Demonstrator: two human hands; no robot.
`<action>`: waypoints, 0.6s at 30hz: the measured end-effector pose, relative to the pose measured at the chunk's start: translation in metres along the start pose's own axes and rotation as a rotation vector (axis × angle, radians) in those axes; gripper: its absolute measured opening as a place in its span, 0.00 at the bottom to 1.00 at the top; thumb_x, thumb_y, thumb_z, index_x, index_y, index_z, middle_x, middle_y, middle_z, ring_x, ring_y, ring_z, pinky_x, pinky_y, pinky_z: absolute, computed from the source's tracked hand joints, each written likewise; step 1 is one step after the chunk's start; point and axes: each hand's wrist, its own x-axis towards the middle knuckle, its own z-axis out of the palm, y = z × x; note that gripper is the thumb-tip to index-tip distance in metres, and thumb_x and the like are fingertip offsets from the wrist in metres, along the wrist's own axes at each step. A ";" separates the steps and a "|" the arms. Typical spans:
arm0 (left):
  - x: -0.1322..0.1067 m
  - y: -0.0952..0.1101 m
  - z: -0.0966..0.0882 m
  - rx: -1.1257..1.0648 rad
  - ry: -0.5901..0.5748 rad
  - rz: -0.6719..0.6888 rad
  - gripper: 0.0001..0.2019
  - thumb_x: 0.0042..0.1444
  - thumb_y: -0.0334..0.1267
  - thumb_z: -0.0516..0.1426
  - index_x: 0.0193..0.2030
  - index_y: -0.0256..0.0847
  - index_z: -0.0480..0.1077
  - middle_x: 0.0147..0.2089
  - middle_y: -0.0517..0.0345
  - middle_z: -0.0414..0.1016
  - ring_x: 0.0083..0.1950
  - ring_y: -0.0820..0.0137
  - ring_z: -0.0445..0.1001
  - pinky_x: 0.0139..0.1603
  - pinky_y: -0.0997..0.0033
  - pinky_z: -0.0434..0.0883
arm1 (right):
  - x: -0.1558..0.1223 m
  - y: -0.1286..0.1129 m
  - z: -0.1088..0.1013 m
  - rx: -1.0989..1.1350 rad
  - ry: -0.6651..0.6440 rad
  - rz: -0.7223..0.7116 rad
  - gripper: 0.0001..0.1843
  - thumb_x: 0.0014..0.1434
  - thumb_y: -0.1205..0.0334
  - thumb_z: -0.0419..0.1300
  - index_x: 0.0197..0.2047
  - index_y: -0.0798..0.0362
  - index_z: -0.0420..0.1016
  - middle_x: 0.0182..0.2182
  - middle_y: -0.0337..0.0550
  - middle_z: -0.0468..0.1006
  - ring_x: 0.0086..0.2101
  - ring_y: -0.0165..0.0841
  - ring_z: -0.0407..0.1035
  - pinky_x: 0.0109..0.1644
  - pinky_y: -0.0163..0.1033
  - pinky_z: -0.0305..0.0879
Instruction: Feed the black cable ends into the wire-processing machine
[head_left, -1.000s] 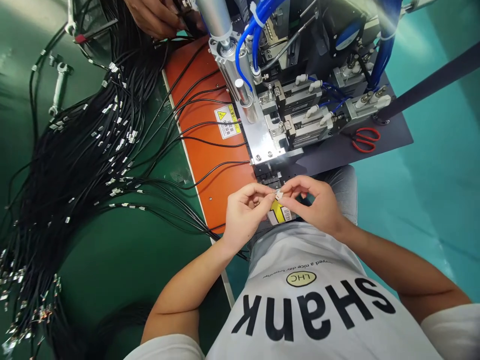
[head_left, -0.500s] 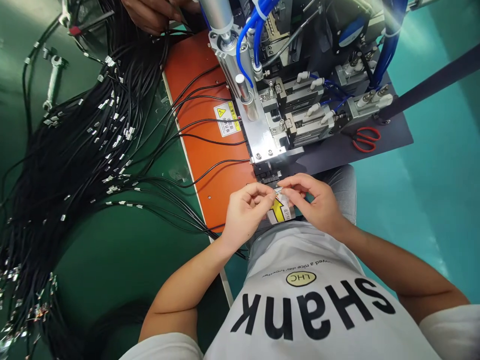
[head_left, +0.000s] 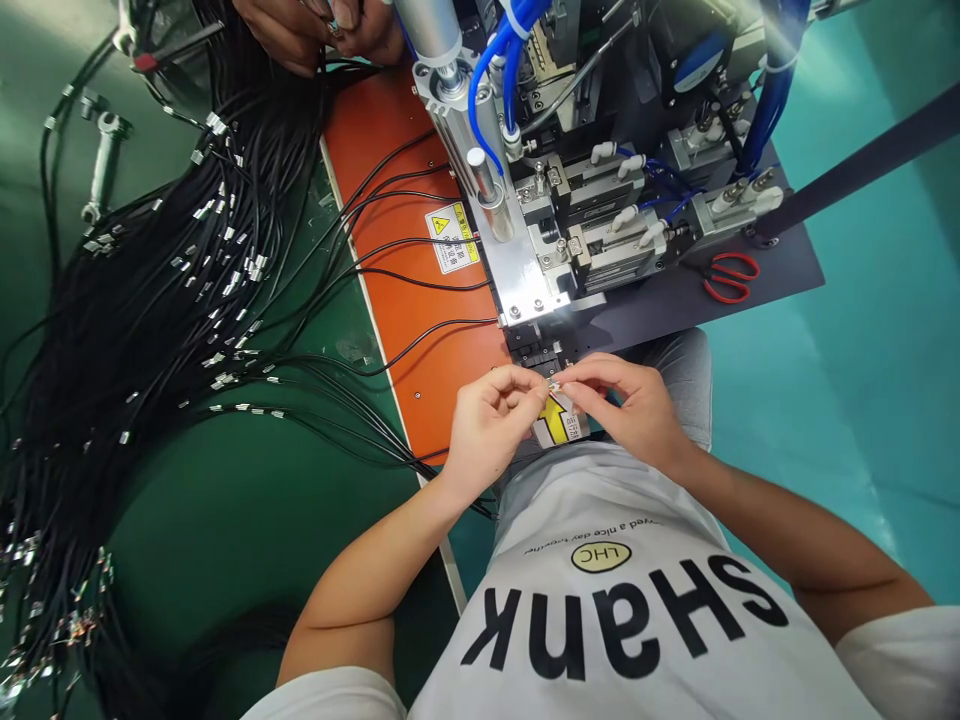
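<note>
Just above the yellow-arrow label [head_left: 555,424] at the near end of the pneumatic machine [head_left: 607,262], holds a tiny white-and-silver piece [head_left: 553,386], perhaps a connector. Pinches it between thumb and forefinger of the left hand [head_left: 487,420]; meets it from the opposite side with the thumb and forefinger of the right hand [head_left: 637,412], nearly closed. Cannot tell the firmness of the right pinch, nor make out any wire on the piece.

Could drop it onto the label, or into the black fixture block [head_left: 541,360] just beyond, from too light a grip on so small a part. Might bend or misalign it by pressing unevenly from the two sides, with much of it hidden under the fingertips. Could also snag the black cables [head_left: 150,300] by swinging the left elbow outward.

Bends both elbows, with the left forearm [head_left: 394,550] and right forearm [head_left: 787,525] slanting inward to meet in front of the white shirt [head_left: 555,565]. Curls the spare left fingers toward the palm; shows the back of the right hand partly upward, with the wrist almost straight.
</note>
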 end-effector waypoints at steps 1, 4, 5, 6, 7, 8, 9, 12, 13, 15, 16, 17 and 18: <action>0.000 0.000 0.000 0.008 0.006 0.002 0.11 0.56 0.43 0.63 0.35 0.36 0.72 0.22 0.66 0.64 0.21 0.81 0.60 0.22 0.80 0.67 | -0.001 -0.001 0.000 -0.010 0.007 -0.017 0.07 0.61 0.64 0.63 0.42 0.48 0.82 0.36 0.40 0.80 0.34 0.30 0.71 0.34 0.37 0.66; 0.000 0.000 0.000 0.032 0.021 0.014 0.11 0.56 0.43 0.63 0.36 0.36 0.73 0.24 0.64 0.67 0.22 0.81 0.62 0.22 0.80 0.67 | -0.003 -0.004 0.001 -0.042 0.044 -0.066 0.07 0.59 0.66 0.65 0.41 0.48 0.83 0.35 0.39 0.81 0.34 0.29 0.71 0.34 0.36 0.66; 0.000 0.000 0.000 0.038 0.019 0.017 0.11 0.56 0.43 0.63 0.36 0.36 0.73 0.25 0.64 0.67 0.22 0.80 0.63 0.22 0.80 0.67 | -0.003 -0.005 0.002 -0.049 0.060 -0.077 0.07 0.58 0.66 0.66 0.41 0.48 0.83 0.35 0.38 0.81 0.34 0.29 0.72 0.34 0.36 0.66; 0.000 0.000 0.000 0.042 0.013 0.019 0.11 0.56 0.43 0.63 0.36 0.36 0.73 0.25 0.63 0.68 0.22 0.80 0.63 0.22 0.80 0.67 | -0.003 -0.005 0.002 -0.055 0.075 -0.088 0.07 0.58 0.67 0.66 0.40 0.48 0.83 0.35 0.38 0.81 0.34 0.29 0.72 0.35 0.36 0.66; 0.000 -0.001 -0.001 0.045 0.004 0.020 0.11 0.57 0.43 0.62 0.36 0.36 0.73 0.25 0.63 0.68 0.22 0.80 0.63 0.23 0.80 0.67 | -0.002 -0.004 0.003 -0.059 0.087 -0.096 0.06 0.57 0.67 0.67 0.39 0.48 0.83 0.35 0.38 0.81 0.34 0.29 0.72 0.35 0.36 0.66; 0.000 -0.001 -0.001 0.048 -0.004 0.020 0.11 0.57 0.43 0.62 0.36 0.36 0.73 0.24 0.64 0.67 0.22 0.80 0.63 0.23 0.79 0.67 | -0.001 -0.004 0.003 -0.060 0.095 -0.101 0.06 0.57 0.67 0.67 0.38 0.48 0.83 0.34 0.38 0.81 0.34 0.29 0.72 0.34 0.36 0.65; 0.000 -0.001 -0.001 0.050 -0.012 0.020 0.11 0.57 0.43 0.62 0.36 0.36 0.73 0.24 0.64 0.67 0.22 0.80 0.63 0.23 0.79 0.67 | 0.001 -0.003 0.004 -0.058 0.099 -0.102 0.05 0.57 0.67 0.67 0.37 0.48 0.83 0.34 0.38 0.81 0.34 0.29 0.72 0.34 0.36 0.65; -0.001 -0.002 -0.002 0.051 -0.019 0.022 0.10 0.58 0.43 0.62 0.35 0.37 0.72 0.23 0.65 0.66 0.22 0.81 0.62 0.23 0.79 0.66 | 0.004 0.000 0.004 -0.039 0.085 -0.092 0.04 0.57 0.66 0.67 0.36 0.47 0.83 0.33 0.37 0.81 0.33 0.29 0.72 0.32 0.36 0.64; -0.001 -0.002 -0.001 0.053 -0.019 0.023 0.10 0.58 0.43 0.62 0.35 0.37 0.72 0.23 0.65 0.66 0.22 0.81 0.62 0.24 0.79 0.66 | 0.005 0.001 0.004 -0.030 0.079 -0.084 0.04 0.57 0.66 0.67 0.36 0.47 0.83 0.33 0.37 0.81 0.33 0.29 0.72 0.32 0.36 0.64; -0.001 -0.002 -0.001 0.059 -0.016 0.026 0.10 0.58 0.43 0.62 0.36 0.37 0.72 0.24 0.64 0.66 0.22 0.81 0.62 0.24 0.79 0.66 | 0.004 0.001 0.004 -0.016 0.075 -0.076 0.04 0.57 0.66 0.67 0.36 0.47 0.83 0.33 0.37 0.81 0.32 0.29 0.72 0.32 0.36 0.64; -0.001 -0.002 -0.001 0.063 -0.015 0.027 0.10 0.58 0.43 0.62 0.36 0.37 0.72 0.24 0.64 0.67 0.22 0.81 0.63 0.24 0.79 0.66 | 0.004 0.001 0.004 -0.015 0.077 -0.076 0.04 0.57 0.66 0.67 0.36 0.47 0.83 0.33 0.37 0.81 0.32 0.29 0.72 0.31 0.36 0.64; -0.001 -0.002 -0.001 0.067 -0.013 0.027 0.10 0.58 0.43 0.62 0.36 0.37 0.72 0.24 0.64 0.67 0.22 0.81 0.63 0.24 0.79 0.66 | 0.003 0.001 0.004 -0.018 0.082 -0.079 0.05 0.57 0.66 0.67 0.36 0.47 0.83 0.33 0.37 0.81 0.32 0.29 0.72 0.31 0.36 0.64; -0.001 -0.001 -0.002 0.070 -0.012 0.028 0.10 0.58 0.43 0.62 0.36 0.37 0.72 0.24 0.64 0.67 0.22 0.81 0.63 0.24 0.79 0.66 | 0.003 0.000 0.004 -0.026 0.090 -0.087 0.05 0.57 0.66 0.67 0.36 0.47 0.83 0.33 0.37 0.81 0.33 0.29 0.72 0.32 0.36 0.64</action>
